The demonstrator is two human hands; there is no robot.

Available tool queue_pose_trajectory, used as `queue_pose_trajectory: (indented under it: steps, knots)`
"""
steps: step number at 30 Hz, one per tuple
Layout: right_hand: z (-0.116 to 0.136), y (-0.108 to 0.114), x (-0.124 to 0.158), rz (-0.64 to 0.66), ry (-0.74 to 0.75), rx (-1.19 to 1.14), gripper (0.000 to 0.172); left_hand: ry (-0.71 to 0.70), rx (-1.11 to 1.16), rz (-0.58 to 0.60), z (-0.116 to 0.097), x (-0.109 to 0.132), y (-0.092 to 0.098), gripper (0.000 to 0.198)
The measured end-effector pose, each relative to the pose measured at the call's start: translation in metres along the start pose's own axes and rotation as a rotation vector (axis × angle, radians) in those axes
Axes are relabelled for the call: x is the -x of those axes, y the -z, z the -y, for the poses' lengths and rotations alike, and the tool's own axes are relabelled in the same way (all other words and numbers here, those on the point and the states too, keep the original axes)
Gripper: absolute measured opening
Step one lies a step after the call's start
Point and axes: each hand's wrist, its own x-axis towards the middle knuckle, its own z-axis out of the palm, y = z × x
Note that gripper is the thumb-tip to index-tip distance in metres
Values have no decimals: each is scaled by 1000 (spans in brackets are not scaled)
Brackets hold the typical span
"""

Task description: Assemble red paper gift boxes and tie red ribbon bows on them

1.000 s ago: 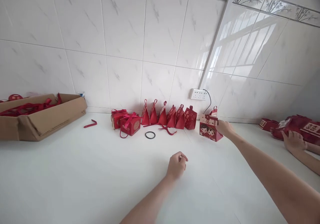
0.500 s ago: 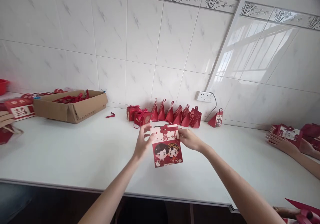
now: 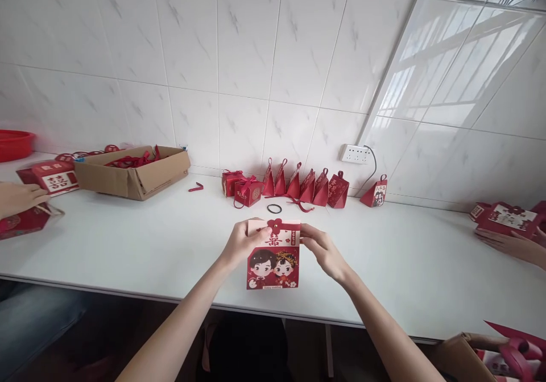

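Note:
Between my two hands a red and cream gift box (image 3: 273,265) stands upright, its front printed with a cartoon couple and a red flower at the top. My left hand (image 3: 242,243) grips its upper left side, thumb on the front near the flower. At the upper right edge, my right hand (image 3: 324,251) holds the box with fingers partly behind it. Just beyond the box, a black ring-shaped band (image 3: 274,208) lies on the white table (image 3: 191,245). A loose red ribbon (image 3: 302,206) lies beside the band.
Several red cone-shaped boxes (image 3: 307,186) and two ribboned boxes (image 3: 248,193) line the wall. A cardboard box (image 3: 140,180) with red ribbons stands left; another carton (image 3: 463,351) is at lower right. Other people's hands hold red boxes at the far left (image 3: 25,200) and right (image 3: 512,245).
The gift box has moved slightly left and turned more upright and square to me. My left hand has closed on its upper edge. The view has tilted down a little.

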Motion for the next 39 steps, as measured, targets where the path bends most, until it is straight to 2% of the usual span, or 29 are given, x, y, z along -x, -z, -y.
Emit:
queue_pose_trajectory:
  steps: [2, 5, 7, 12, 19, 27, 32, 36, 39]
  knots:
    - [1, -3, 4, -45, -1, 0, 25, 17, 29, 10, 0, 1, -1, 45]
    - [-2, -8, 8, -103, -16, 69, 33, 91, 81, 25, -1, 4, -3, 30]
    - [-4, -10, 11, -108, -5, 70, 34, 111, 71, 28, -3, 8, -4, 32]
    - [1, -12, 27, -150, 37, 10, 31, 17, -6, -7, -10, 26, -13, 31]
    - [21, -31, 43, -263, 166, -37, 27, 22, -48, -86, -32, 65, -18, 29]
    - [59, -48, 43, -196, 373, 2, 21, 115, -107, -96, -62, 108, -13, 10]
    - [85, -67, 54, -217, 371, -73, 20, 111, -26, -122, -82, 134, -21, 19]
    - [103, -79, 69, -252, 373, -81, 21, 62, -161, -171, -95, 155, -24, 28]
    - [111, -82, 81, -284, 387, -45, 21, 59, -229, -146, -104, 168, -23, 35]
